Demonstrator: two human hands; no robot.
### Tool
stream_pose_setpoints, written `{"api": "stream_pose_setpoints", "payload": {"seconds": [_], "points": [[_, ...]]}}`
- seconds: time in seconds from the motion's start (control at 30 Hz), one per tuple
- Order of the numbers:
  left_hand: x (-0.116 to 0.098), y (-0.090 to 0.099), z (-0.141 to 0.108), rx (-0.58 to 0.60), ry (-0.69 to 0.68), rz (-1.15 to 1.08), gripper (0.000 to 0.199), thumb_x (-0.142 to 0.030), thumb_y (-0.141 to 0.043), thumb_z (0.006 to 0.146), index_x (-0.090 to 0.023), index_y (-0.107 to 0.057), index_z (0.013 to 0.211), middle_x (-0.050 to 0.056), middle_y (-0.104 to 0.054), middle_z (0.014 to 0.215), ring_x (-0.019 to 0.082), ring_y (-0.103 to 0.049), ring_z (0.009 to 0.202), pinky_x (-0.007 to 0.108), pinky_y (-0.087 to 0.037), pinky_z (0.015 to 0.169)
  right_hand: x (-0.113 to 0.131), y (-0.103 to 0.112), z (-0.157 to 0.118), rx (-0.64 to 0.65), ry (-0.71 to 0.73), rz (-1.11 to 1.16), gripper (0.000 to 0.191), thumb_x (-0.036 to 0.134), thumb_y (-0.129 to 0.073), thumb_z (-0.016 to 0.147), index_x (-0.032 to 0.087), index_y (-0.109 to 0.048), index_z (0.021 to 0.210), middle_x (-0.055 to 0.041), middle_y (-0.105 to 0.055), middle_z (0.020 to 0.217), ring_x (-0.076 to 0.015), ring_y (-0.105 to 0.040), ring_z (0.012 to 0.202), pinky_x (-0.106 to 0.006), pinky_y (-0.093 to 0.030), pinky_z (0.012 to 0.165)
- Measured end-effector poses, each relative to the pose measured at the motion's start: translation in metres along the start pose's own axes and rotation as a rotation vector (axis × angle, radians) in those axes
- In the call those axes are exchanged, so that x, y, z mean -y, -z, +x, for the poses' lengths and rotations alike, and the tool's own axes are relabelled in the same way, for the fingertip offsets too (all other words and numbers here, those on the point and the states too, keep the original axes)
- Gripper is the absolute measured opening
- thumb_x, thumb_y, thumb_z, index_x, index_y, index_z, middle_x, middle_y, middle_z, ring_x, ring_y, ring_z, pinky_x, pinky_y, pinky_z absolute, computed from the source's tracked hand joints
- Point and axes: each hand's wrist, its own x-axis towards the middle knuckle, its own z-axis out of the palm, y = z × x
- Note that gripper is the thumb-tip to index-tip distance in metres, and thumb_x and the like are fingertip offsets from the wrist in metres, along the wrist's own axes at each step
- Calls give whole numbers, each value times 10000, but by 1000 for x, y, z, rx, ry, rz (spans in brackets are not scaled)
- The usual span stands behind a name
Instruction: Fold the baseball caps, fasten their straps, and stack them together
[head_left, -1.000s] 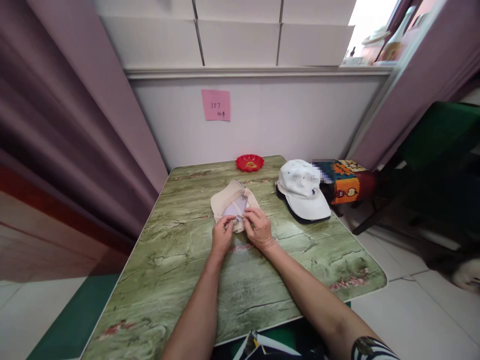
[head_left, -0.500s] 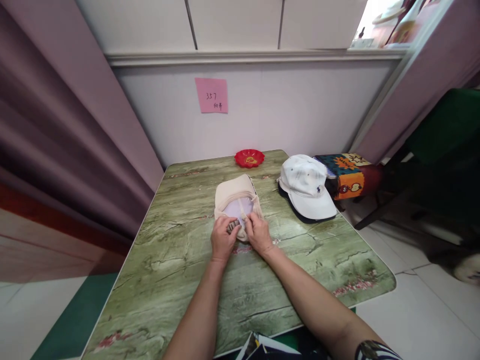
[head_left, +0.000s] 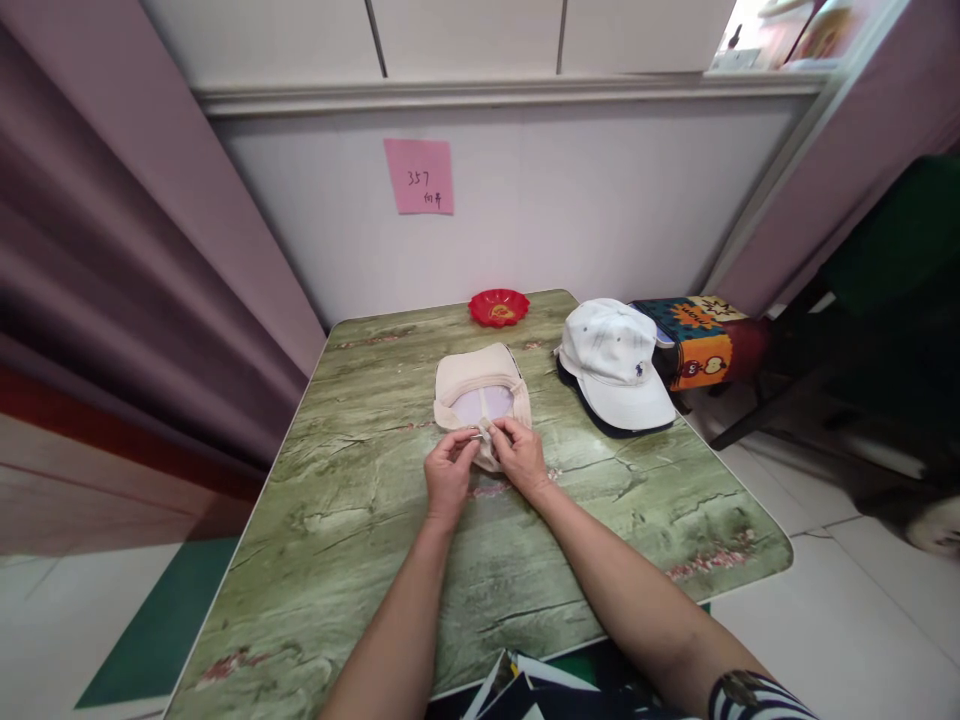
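Note:
A cream cap (head_left: 474,369) lies upside down on the green wood-patterned table (head_left: 360,470), its brim pointing away and its pale lining facing up. At its near edge my left hand (head_left: 450,468) pinches a small buckle-like piece between thumb and fingers. Close beside it, my right hand (head_left: 519,456) grips the end of the cap's back strap. The fingertips of both hands almost meet over the strap. To the right, a white cap (head_left: 611,345) with a small dark logo rests on top of a dark cap (head_left: 600,418).
A red scalloped dish (head_left: 499,308) sits at the table's back edge. Beyond the right edge is a colourful box (head_left: 701,350). A pink note (head_left: 420,177) is stuck on the wall, and purple curtains (head_left: 150,200) hang at the left.
My left fingers have turned, so the metal piece shows as a thin edge. More of the cream cap's opening now shows, and my right hand has lifted the strap end slightly. The view has shifted a little.

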Motion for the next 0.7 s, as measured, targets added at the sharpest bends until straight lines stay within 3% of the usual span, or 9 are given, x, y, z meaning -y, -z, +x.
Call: {"api": "stream_pose_setpoints", "payload": {"seconds": [0.2, 0.33, 0.47, 0.7], "points": [[4, 7, 5, -50, 64, -122, 268, -357, -728, 711, -162, -672, 886, 74, -721, 972, 210, -677, 940, 373, -525, 895, -1, -1, 1, 6, 59, 102, 229, 356, -557, 887, 193, -718, 899, -46, -724, 839, -188, -654, 787, -283, -496, 724], [0, 11, 8, -8, 132, -203, 267, -374, -710, 738, -168, -655, 899, 58, -730, 920, 180, -694, 786, 361, -559, 802, 1, 1, -1, -16, 86, 135, 219, 343, -558, 892, 191, -716, 890, -49, -724, 835, -184, -663, 778, -288, -509, 730], [-3, 12, 8, -20, 168, -270, 292, -349, -743, 720, -164, -670, 934, 36, -730, 803, 150, -676, 662, 331, -568, 736, 8, 4, -5, -50, 188, 68, 218, 329, -535, 913, 196, -708, 899, -60, -716, 846, -180, -657, 795, -292, -509, 750], [-5, 13, 7, 1, 152, -228, 313, -337, -755, 719, -157, -717, 972, 47, -739, 836, 155, -680, 704, 304, -557, 731, 15, 7, -10, 14, 281, -114, 235, 345, -531, 928, 212, -714, 861, -40, -675, 741, -153, -595, 674, -267, -464, 654]]}}
